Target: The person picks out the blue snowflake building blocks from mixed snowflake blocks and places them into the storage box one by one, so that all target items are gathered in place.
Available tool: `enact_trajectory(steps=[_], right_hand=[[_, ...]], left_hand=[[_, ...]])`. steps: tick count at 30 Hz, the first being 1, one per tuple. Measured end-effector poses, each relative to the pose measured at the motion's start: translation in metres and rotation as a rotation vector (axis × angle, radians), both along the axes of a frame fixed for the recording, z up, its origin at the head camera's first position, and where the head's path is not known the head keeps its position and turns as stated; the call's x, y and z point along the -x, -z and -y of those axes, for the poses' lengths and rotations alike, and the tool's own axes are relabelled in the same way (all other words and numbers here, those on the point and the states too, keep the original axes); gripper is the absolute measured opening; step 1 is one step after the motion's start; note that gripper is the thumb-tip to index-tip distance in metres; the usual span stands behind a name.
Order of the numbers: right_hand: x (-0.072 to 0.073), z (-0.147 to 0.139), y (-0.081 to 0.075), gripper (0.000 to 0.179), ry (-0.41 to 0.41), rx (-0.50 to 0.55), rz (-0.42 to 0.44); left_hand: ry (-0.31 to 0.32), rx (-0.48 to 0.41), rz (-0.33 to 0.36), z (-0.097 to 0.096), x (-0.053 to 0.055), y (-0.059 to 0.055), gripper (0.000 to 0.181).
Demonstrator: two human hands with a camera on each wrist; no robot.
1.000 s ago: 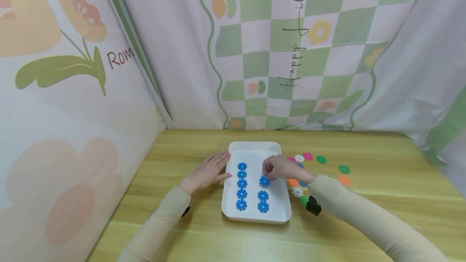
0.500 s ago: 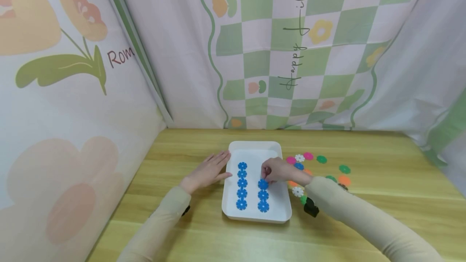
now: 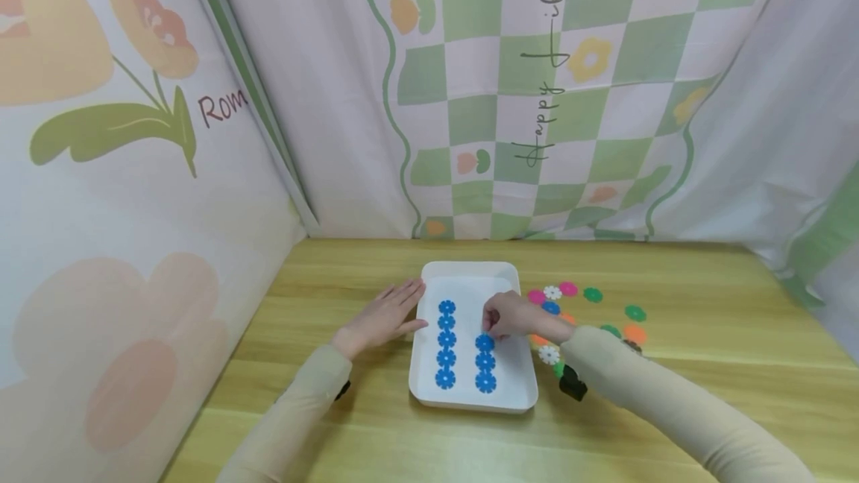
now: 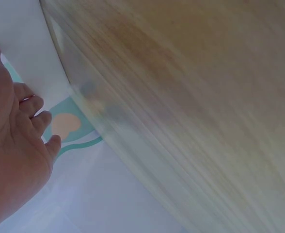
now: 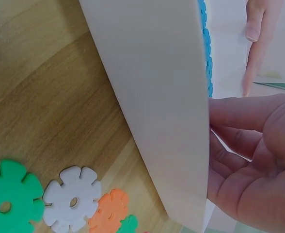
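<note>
A white tray lies on the wooden table, holding two columns of blue flower-shaped plastic discs. Several discs make up the left column, while three show in the right one. My right hand reaches over the tray's right wall and pinches the far edge of the topmost blue disc in the right column, which meets the disc below it. In the right wrist view the tray wall hides those fingertips. With fingers straight, my left hand rests against the tray's left rim.
Right of the tray, loose flower discs lie scattered: white, pink, green, orange and blue. My right forearm passes over some. A checked curtain hangs behind the table.
My right hand has brought the blue disc slightly nearer and left, closing the gap to the disc below it. The left hand has stayed in place.
</note>
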State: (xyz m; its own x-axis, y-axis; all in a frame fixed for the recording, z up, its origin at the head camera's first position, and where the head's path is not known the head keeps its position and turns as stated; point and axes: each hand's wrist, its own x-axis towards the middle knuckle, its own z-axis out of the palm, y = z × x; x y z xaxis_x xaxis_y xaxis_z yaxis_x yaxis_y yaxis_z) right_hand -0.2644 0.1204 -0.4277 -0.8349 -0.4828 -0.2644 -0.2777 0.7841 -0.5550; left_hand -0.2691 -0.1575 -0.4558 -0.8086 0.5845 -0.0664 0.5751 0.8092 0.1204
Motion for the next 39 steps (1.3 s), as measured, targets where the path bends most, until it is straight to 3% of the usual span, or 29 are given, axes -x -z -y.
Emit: enact_trajectory(steps=[10,18,25,32,39], right_hand=[[-0.001,-0.012,-0.015,0.005,0.008,0.044,-0.026],[0.000,-0.048,-0.021,0.005,0.033,0.097,-0.130],[-0.009,-0.079,-0.027,0.009,0.036,0.177,-0.132],[-0.009,-0.102,-0.011,0.007,0.063,0.119,-0.159],[-0.012,-0.116,0.005,0.008,0.119,0.017,-0.119]], left_hand=[[-0.008,0.005,-0.003,-0.001,0.000,0.002,0.075],[-0.003,0.004,-0.009,-0.001,-0.002,0.000,0.076],[0.003,-0.003,-0.010,0.000,-0.001,0.001,0.076],[0.011,0.000,-0.016,0.000,-0.001,0.001,0.076],[0.010,0.000,-0.014,0.000,-0.001,0.001,0.076]])
